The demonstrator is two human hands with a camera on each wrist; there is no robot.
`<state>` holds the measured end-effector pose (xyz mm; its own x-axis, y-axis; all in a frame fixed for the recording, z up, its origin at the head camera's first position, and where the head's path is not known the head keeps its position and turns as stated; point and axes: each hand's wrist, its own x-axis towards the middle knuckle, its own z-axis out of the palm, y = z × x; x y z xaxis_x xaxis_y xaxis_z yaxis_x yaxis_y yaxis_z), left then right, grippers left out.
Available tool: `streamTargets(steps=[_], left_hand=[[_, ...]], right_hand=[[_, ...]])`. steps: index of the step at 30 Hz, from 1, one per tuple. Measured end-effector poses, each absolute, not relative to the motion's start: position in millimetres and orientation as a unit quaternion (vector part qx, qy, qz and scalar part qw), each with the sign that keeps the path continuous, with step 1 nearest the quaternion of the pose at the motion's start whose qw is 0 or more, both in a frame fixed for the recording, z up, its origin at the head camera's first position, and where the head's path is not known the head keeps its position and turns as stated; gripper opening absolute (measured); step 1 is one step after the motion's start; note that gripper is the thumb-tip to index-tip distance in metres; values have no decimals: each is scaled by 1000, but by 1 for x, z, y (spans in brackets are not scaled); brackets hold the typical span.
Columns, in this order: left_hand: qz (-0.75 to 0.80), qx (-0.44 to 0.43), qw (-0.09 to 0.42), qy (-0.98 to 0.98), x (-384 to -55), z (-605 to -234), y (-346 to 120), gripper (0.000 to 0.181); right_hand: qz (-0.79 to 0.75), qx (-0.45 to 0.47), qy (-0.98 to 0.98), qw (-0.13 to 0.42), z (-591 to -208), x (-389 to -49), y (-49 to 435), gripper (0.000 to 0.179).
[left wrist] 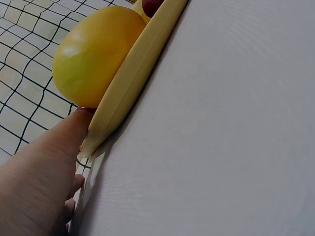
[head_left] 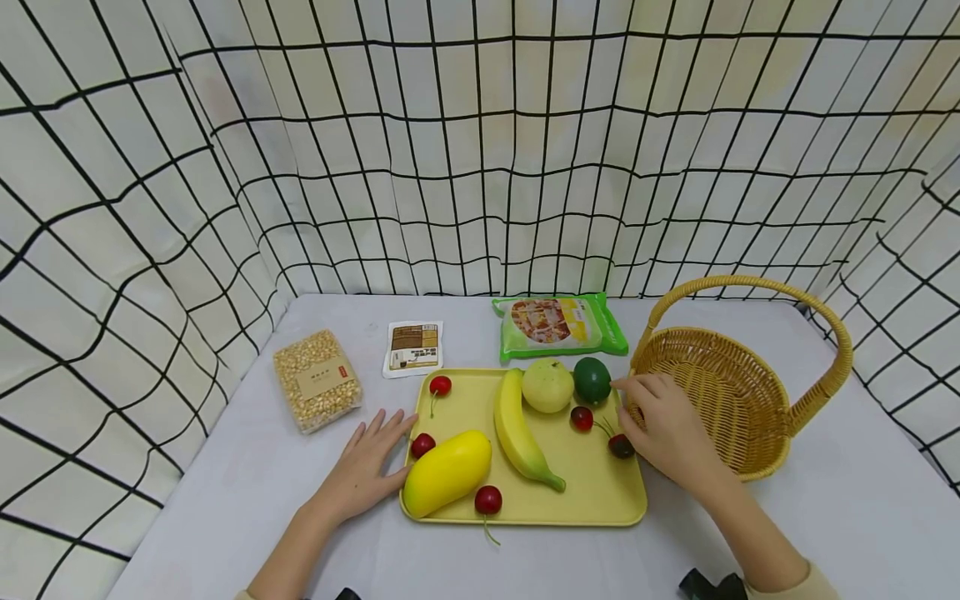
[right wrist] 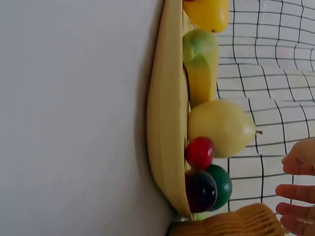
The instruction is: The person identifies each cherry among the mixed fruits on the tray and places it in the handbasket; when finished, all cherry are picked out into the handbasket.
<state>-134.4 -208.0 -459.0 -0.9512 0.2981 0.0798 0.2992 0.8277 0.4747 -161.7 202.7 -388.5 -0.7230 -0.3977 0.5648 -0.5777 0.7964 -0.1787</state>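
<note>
In the head view my left hand [head_left: 366, 463] rests with fingers spread at the left edge of the yellow tray [head_left: 585, 500], its thumb beside a mango [head_left: 448, 473]. My right hand [head_left: 667, 425] hovers over the tray's right edge, fingers slightly bent and nothing between them. Its fingertips are close to a dark green round fruit [head_left: 592, 380] and a dark cherry [head_left: 621, 447]. A red cherry [head_left: 581, 418] lies beside them. A banana [head_left: 521, 429] and a pale green pear [head_left: 547, 386] occupy the tray's middle. More cherries lie around the mango, one [head_left: 488, 500] at the front rim.
A wicker basket [head_left: 708, 400] with a tall handle stands right of the tray, partly behind my right hand. Behind the tray lie a green food packet [head_left: 558, 325] and a small brown-and-white sachet [head_left: 414, 348]. A bag of corn kernels [head_left: 317, 380] is at left.
</note>
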Motion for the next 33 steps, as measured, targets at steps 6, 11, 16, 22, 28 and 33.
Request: streamTargets(steps=[6,11,16,22,28,33], left_hand=[[-250,-158,0,-955,-135,-459,-208,66],[-257,-156,-4,-954,-134,-459,-208,66],[-262,-154,-7,-952,-134,-460,-208,66],[-273,-156,-8,-949,-135,-462,-208,65],[-277,-161,-3,-947,-135,-462,-207,65],[-278,-162,-2,-947,-134,-461,-207,65]], right_hand=[[167,290,-909,249,-392,-155,187,31],[173,325,-891,264,-398,-155,178,30],[169,342,-887,261,-400,-152,169,30],[170,368,-877,258,-402,-147,159,30],[175,397,-866,248,-405,-142,150,33],[168,426,-854,245,-409,-138,141,36]])
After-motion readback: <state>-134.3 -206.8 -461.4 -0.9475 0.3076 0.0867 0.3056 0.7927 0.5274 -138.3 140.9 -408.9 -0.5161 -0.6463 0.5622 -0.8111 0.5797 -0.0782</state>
